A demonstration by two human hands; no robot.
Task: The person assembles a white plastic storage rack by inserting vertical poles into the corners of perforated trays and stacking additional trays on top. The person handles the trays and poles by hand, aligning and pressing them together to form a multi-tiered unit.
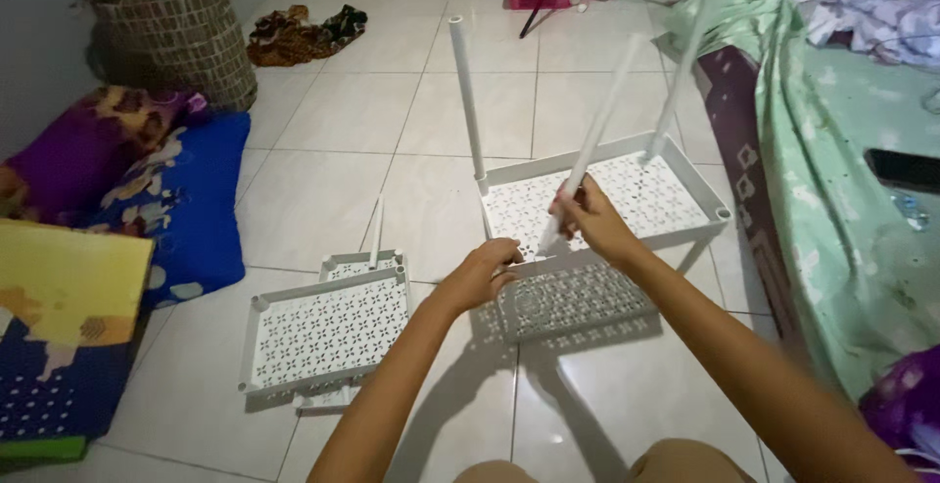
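Note:
A white perforated plastic shelf tray (676, 184) stands raised on the tiled floor with two white poles upright in its far corners, one at the left (467, 101) and one at the right (682, 62). My right hand (592, 219) is shut on a third white pole (597, 136), its lower end near the tray's front left corner. My left hand (482, 273) grips that front left corner of the tray. A lower tray (578, 297) lies beneath it.
Two more white trays (328, 331) lie stacked on the floor at left, a thin pole (376, 233) standing behind them. A woven basket (176, 38) and folded blankets (147, 189) sit left. A green-sheeted mattress (842, 180) runs along the right.

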